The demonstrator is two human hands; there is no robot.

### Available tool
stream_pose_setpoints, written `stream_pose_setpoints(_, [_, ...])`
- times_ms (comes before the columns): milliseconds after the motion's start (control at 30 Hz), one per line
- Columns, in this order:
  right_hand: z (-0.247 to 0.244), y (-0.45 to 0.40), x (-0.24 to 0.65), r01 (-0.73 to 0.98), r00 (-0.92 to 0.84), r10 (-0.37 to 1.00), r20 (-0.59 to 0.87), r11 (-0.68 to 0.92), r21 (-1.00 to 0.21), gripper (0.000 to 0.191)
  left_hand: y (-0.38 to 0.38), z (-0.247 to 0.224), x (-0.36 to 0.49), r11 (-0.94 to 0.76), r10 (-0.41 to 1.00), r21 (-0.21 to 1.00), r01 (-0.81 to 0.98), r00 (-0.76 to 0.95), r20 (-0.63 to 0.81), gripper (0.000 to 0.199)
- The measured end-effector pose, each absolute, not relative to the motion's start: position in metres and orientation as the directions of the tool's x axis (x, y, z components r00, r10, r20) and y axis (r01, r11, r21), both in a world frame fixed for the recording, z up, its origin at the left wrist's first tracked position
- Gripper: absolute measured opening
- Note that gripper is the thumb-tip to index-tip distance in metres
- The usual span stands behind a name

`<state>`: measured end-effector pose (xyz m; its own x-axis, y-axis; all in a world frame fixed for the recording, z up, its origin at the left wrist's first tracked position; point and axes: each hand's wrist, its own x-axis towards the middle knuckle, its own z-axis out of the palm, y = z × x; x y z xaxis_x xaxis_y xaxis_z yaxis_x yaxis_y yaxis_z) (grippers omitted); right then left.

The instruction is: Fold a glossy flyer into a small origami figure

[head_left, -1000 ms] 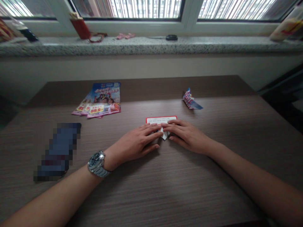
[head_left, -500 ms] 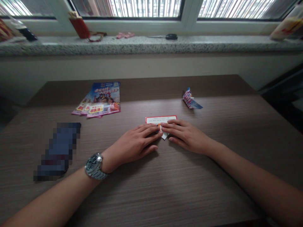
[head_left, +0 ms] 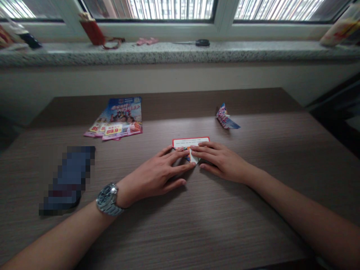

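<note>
Your left hand (head_left: pixel 156 173), its fingers spread, and your right hand (head_left: pixel 225 161), its fingers extended and close together, touch the paper (head_left: pixel 184 142) from above; it lies on the counter (head_left: pixel 180 232), nearer you than the flyers (head_left: pixel 125 116) and origami (head_left: pixel 225 119).

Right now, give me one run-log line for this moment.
left hand: fingers on folded paper | right hand: fingers on folded paper | flyers: on table, beyond left hand | paper figure: beyond right hand
</note>
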<state>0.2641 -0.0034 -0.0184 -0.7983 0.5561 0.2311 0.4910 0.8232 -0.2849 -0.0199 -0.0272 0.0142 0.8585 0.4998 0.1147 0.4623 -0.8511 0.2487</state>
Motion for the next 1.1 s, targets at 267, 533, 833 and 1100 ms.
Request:
stream_pose_setpoints(267, [-0.0174, -0.0029, 0.2645, 0.473, -0.800, 0.549, 0.243, 0.825, -0.307, 0.047, -0.0271, 0.0146, -0.0204, -0.855, 0.490, 0.255, 0.452, 0.865, 0.106, 0.053])
stream_pose_setpoints(533, [-0.0176, -0.0021, 0.2647, 0.477, -0.800, 0.551, 0.238, 0.824, -0.306, 0.047, -0.0301, 0.0167, -0.0182, -0.841, 0.517, 0.243, 0.483, 0.850, 0.102, 0.049])
stream_pose_setpoints(833, [-0.0156, -0.0014, 0.2665, 0.474, -0.789, 0.572, 0.224, 0.799, -0.370, 0.043, -0.0307, 0.0117, -0.0163, -0.830, 0.543, 0.201, 0.520, 0.835, 0.083, 0.045])
stream_pose_setpoints(1100, [-0.0145, -0.0019, 0.2668, 0.457, -0.781, 0.580, 0.233, 0.784, -0.419, 0.036, -0.0327, 0.0102, -0.0136, -0.806, 0.581, 0.185, 0.562, 0.811, 0.069, 0.049])
